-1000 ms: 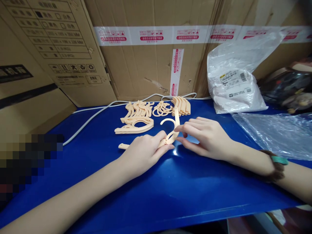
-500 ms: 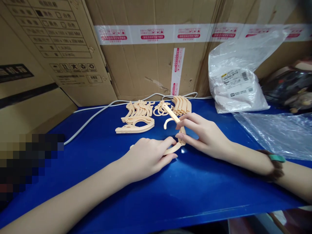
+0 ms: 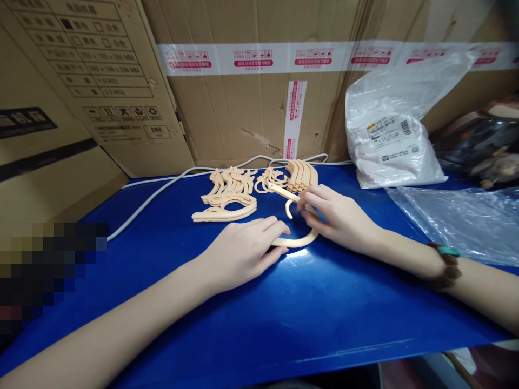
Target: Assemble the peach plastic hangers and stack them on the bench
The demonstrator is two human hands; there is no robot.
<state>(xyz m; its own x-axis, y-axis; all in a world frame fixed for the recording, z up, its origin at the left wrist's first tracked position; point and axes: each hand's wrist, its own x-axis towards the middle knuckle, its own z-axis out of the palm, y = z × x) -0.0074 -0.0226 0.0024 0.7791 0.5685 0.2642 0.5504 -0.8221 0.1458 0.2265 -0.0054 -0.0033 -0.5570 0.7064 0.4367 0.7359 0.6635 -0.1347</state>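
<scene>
A cream plastic folding hanger [image 3: 298,242] is held low over the blue tabletop between both hands. My left hand [image 3: 247,251] pinches its curved arm between thumb and fingers. Closed around the other side near the joint is my right hand [image 3: 338,216], with a straight bar sticking out to the upper left and a hook curling below that bar. The joint itself is hidden by the right fingers. Behind the left hand lies a stack of folded hangers [image 3: 225,208]. Farther back are loose curved hanger arms [image 3: 231,181], hooks [image 3: 265,181] and a row of arms [image 3: 302,174].
Cardboard boxes [image 3: 243,113] stand along the back and left of the blue table [image 3: 324,324]. A white cable [image 3: 154,197] runs along the rear edge. At the right are a white plastic bag [image 3: 393,146] and a clear plastic sheet [image 3: 466,221].
The hanger's bar has swung lower and its hook has shifted right. More of the curved arm shows between the hands as the right hand has moved slightly and the left hand slightly left.
</scene>
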